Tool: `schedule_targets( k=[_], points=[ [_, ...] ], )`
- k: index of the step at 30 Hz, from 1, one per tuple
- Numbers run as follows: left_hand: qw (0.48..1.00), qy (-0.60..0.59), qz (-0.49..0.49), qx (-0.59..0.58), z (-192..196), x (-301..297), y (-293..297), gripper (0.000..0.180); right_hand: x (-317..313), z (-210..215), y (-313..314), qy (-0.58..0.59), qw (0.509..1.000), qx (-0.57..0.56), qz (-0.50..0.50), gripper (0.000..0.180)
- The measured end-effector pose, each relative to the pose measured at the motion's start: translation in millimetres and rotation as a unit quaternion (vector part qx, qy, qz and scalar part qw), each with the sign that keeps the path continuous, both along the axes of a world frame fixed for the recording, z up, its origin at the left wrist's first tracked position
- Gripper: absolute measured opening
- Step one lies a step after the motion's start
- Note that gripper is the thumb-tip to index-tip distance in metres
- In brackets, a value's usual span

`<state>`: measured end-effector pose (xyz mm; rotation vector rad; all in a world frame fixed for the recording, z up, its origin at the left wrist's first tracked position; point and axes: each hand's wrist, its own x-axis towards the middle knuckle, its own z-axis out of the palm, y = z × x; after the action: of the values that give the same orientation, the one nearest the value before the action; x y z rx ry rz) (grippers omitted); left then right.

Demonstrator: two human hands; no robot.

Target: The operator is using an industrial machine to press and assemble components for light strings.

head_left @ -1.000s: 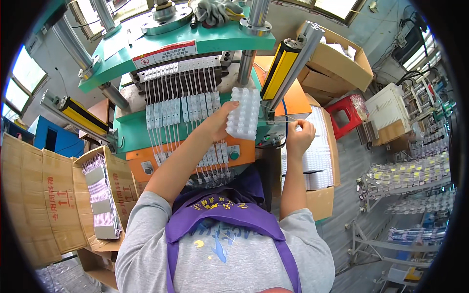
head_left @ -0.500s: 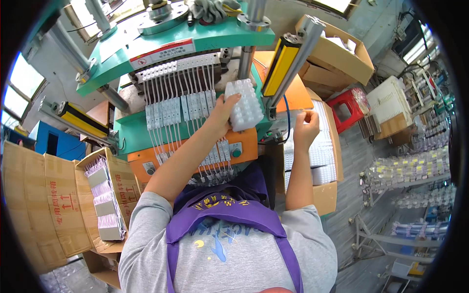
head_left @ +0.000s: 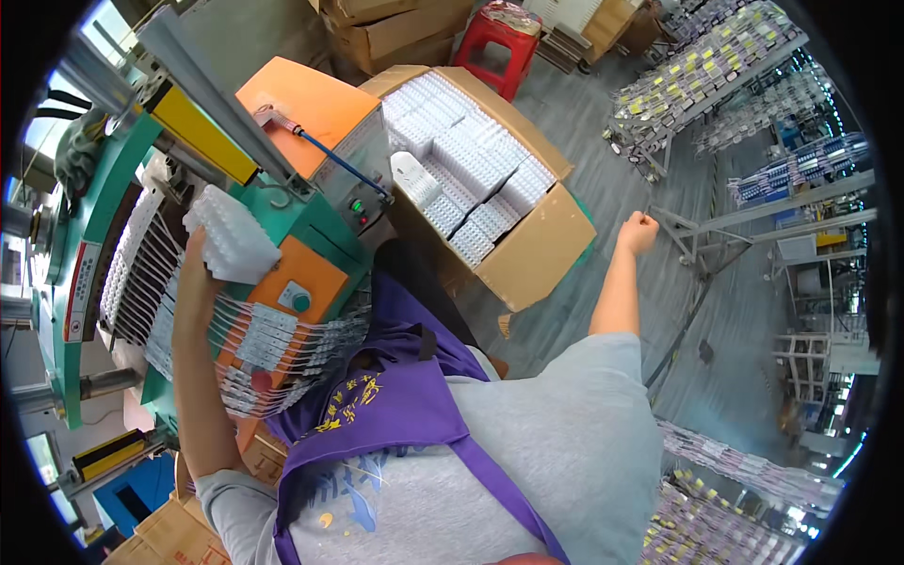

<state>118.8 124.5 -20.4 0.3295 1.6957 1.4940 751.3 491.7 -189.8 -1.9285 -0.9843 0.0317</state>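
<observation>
My left hand [head_left: 195, 265] is closed on the edge of a translucent white block of bumpy plastic [head_left: 233, 235], held over the front of the green machine. Beside and below that hand run rows of pale flat modules [head_left: 267, 336] joined by thin wires, draping over the machine's orange front panel. My right hand [head_left: 638, 233] is stretched far out to the right above the floor, its fingers curled into a fist. Whatever those fingers hold, if anything, is hidden. Between my arms stands an open carton [head_left: 527, 268] packed with white bumpy blocks [head_left: 478, 151].
The green press [head_left: 127, 174] with metal columns stands at left, a yellow guard bar [head_left: 202, 130] beside it. A green button [head_left: 298, 299] and a red button [head_left: 262, 379] sit on its orange panel. Beyond the carton is a red stool [head_left: 499, 49]. Loaded racks [head_left: 702, 71] line the right.
My view has swung right, showing more of the carton and floor. My right hand has moved from beside the machine out over the floor. My left hand still holds the plastic block.
</observation>
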Motion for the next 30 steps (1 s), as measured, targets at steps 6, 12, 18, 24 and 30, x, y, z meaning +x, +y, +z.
schedule_targets(
  k=[6,12,18,24,30],
  points=[
    [0.991,0.05,-0.026,-0.121,16.1,9.4,-9.7,0.078,57.9,-54.4,46.1,0.105,0.979,-0.165,0.048,0.012],
    [0.996,-0.026,-0.057,-0.07,15.4,15.0,3.8,0.072,89.2,-89.0,86.1,0.385,0.916,-0.044,0.107,0.021],
    [0.998,0.008,0.008,-0.061,30.4,35.2,3.5,0.068,14.4,-100.9,83.0,0.319,0.933,-0.114,0.12,0.013],
    [0.997,-0.05,0.049,0.006,21.6,43.8,15.8,0.073,-135.3,-57.9,50.5,0.232,0.909,-0.038,0.344,0.019],
    [0.992,-0.099,0.075,0.01,24.0,50.3,9.9,0.063,-399.8,179.0,-212.6,0.037,0.621,0.185,0.761,0.021]
  ],
)
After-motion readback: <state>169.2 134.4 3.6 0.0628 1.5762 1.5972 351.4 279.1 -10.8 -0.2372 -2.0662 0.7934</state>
